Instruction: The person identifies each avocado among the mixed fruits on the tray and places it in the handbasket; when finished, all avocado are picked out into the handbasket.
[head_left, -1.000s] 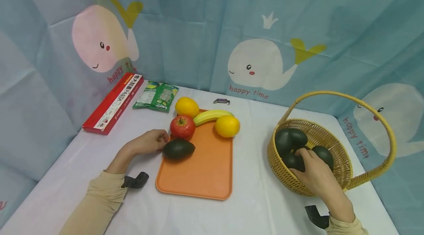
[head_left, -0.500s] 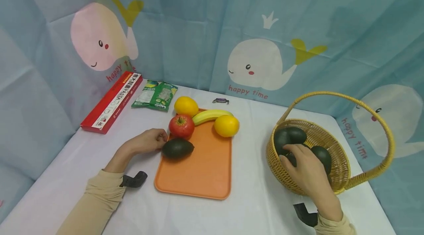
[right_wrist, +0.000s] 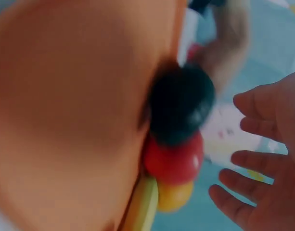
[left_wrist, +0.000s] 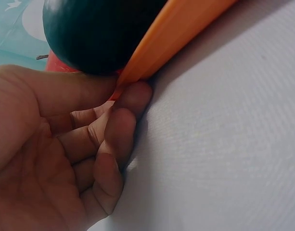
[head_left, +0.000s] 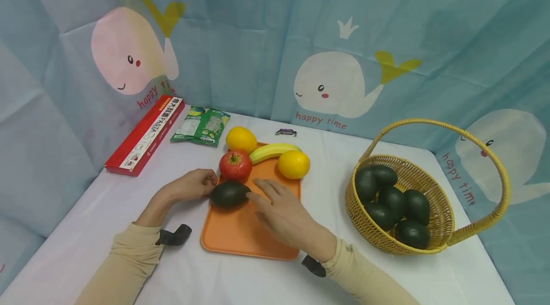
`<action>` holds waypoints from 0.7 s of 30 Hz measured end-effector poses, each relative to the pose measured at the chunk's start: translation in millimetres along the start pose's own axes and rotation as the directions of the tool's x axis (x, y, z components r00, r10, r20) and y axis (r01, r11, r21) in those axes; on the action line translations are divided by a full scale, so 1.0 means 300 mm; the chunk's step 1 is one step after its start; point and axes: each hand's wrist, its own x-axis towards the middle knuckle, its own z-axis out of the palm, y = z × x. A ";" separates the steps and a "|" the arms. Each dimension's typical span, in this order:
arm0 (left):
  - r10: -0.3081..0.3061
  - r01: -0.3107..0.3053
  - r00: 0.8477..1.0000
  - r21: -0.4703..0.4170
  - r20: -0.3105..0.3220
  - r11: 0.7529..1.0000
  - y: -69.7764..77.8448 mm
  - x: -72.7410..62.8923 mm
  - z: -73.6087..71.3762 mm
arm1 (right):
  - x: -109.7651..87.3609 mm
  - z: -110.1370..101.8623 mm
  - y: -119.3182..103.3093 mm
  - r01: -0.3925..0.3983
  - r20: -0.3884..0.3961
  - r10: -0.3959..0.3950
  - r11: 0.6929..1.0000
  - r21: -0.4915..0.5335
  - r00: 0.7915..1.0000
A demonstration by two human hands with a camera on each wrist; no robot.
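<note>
A dark green avocado (head_left: 227,194) (left_wrist: 99,33) (right_wrist: 181,103) lies at the near-left corner of the orange tray (head_left: 227,234) (left_wrist: 181,33) (right_wrist: 65,96). My left hand (head_left: 209,182) (left_wrist: 123,94) pinches the tray's left rim right beside that avocado, with the fingers curled. Over the tray, my right hand (head_left: 261,194) (right_wrist: 248,159) is empty with its fingers spread, and the fingertips are almost at the avocado's right end. A red apple (head_left: 235,165) (right_wrist: 173,161), a banana (head_left: 270,151) and two oranges (head_left: 294,164) sit at the tray's far end.
A wicker basket (head_left: 365,226) with a tall handle stands at the right and holds several avocados (head_left: 393,197). A red pasta box (head_left: 146,134), a green packet (head_left: 202,125) and a small wrapped candy (head_left: 286,131) lie at the back. A whale-print cloth walls the table.
My right hand came out of the basket empty and swung left over the tray to the avocado. My left hand stayed on the tray's rim.
</note>
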 end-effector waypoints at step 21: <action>-0.022 0.022 1.000 -0.007 0.021 1.000 0.000 0.005 -0.001 | 0.092 0.093 -0.076 0.091 0.089 -0.093 0.996 0.024 0.992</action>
